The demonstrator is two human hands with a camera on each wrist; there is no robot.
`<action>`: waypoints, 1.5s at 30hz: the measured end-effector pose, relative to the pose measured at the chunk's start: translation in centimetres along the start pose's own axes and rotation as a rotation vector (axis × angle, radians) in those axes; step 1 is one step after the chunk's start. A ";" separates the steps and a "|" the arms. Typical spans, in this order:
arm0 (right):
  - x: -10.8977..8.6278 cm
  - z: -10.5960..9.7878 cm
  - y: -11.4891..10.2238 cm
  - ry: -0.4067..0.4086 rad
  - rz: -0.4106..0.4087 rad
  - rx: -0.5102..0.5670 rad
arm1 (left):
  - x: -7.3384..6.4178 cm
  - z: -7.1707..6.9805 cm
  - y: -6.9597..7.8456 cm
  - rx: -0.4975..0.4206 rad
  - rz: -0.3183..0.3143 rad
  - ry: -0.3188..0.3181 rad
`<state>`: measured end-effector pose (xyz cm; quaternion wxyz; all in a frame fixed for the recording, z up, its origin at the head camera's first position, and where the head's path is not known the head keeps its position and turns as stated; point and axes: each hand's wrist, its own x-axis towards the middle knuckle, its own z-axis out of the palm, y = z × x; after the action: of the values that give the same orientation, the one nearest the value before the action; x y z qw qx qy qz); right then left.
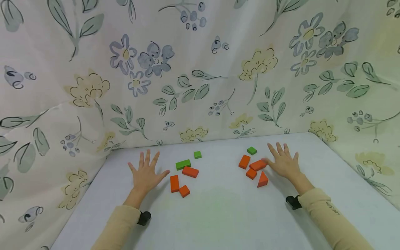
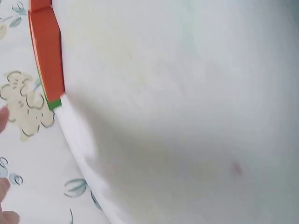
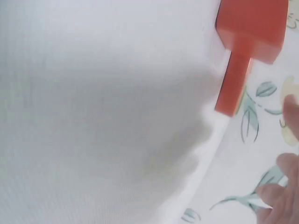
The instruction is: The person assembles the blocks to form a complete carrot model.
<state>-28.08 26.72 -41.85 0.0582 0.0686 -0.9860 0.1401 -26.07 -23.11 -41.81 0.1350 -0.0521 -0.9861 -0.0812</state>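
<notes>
My left hand [image 1: 147,177] is spread with straight fingers beside a cluster of toy blocks. Nearest its thumb are an upright-lying orange block [image 1: 174,183], an orange cube [image 1: 184,191], a red-orange block [image 1: 190,172] and a long green block [image 1: 183,164]. A small green block [image 1: 197,155] lies farther back. My right hand [image 1: 285,165] is likewise spread, its thumb tip over or against an orange block [image 1: 258,165]; contact is unclear. Around that lie another orange block [image 1: 244,161], an orange cube [image 1: 251,173], a triangular block [image 1: 263,179] and a green cube [image 1: 251,150]. Neither hand grips anything.
The blocks lie on a white table [image 1: 215,215]. A floral curtain [image 1: 200,69] hangs behind and along both sides of it. Black wrist cameras sit under the left sleeve [image 1: 117,227] and right sleeve [image 1: 328,215]. Orange blocks [image 2: 46,51] border the left wrist view.
</notes>
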 end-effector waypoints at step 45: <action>-0.1 -0.3 -2.8 -0.012 0.002 0.073 | 3.1 2.5 12.8 -0.430 0.006 -0.311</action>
<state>-27.49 24.12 -40.85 0.0498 0.0707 -0.9806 0.1757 -28.09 -9.83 -41.41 -0.0323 -0.0944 -0.9549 -0.2796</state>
